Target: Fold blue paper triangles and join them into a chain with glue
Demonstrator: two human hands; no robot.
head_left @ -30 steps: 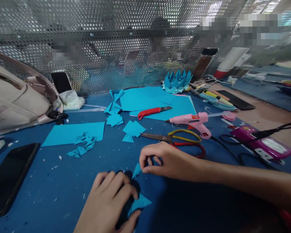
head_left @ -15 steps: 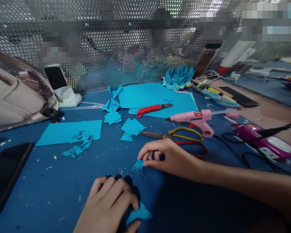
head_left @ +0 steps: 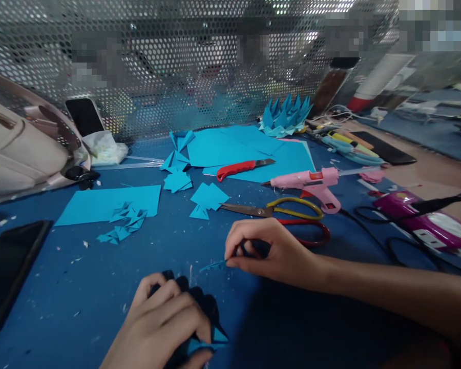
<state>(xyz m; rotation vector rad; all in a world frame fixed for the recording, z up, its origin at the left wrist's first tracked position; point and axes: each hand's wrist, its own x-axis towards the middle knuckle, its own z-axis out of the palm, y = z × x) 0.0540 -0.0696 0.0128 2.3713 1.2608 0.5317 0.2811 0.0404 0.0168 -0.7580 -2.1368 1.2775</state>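
My left hand (head_left: 165,323) is closed at the bottom of the view, thumb and fingers around a folded blue paper piece (head_left: 209,344) whose pointed ends stick out to the right. Over the table, my right hand (head_left: 259,243) pinches a small folded blue paper triangle (head_left: 214,265), seen nearly edge-on between thumb and forefinger. The two papers are apart. Beyond the right hand lie scissors (head_left: 267,210) with one yellow and one red handle loop. Blue paper squares (head_left: 210,196) rest by their blade tips, and small folded blue pieces (head_left: 126,220) lie farther left.
A pink glue gun (head_left: 307,180), a red-handled cutter (head_left: 236,169) and blue sheets (head_left: 234,143) lie behind the scissors. A spiky folded-paper ring (head_left: 286,118) stands near the perforated metal panel (head_left: 176,66). Phone (head_left: 13,271), bag (head_left: 19,138) and purple power strip (head_left: 424,220) flank the work area.
My left hand has shifted slightly left and down with its paper. My right hand has turned its triangle from showing a face to nearly edge-on. The view has tilted slightly.
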